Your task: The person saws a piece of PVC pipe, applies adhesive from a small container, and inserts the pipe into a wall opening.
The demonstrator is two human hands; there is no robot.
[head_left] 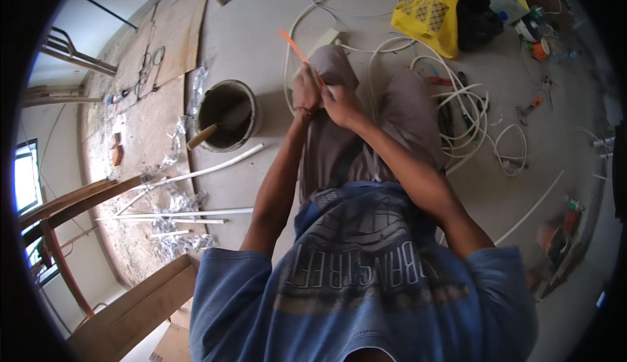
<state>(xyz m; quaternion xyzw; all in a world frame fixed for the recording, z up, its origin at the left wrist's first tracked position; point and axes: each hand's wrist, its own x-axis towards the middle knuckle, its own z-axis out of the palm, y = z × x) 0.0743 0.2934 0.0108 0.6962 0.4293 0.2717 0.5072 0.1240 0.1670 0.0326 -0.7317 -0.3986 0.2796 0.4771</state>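
Observation:
A thin, bright orange strip slants up and away from my hands; its exact kind is not clear. My left hand is closed around it over my left knee. Just to the right and touching, my right hand grips the strip's lower end with curled fingers. Beyond the knee lies a pale socket box with a white cable. A dark bucket stands left of my left forearm, and a tool with a wooden handle leans in it.
Coiled white tubing lies right of my legs, near an orange-handled tool. A yellow bag and a black bag sit far right. White pipes and crumpled plastic cover the left floor, beside a wooden frame.

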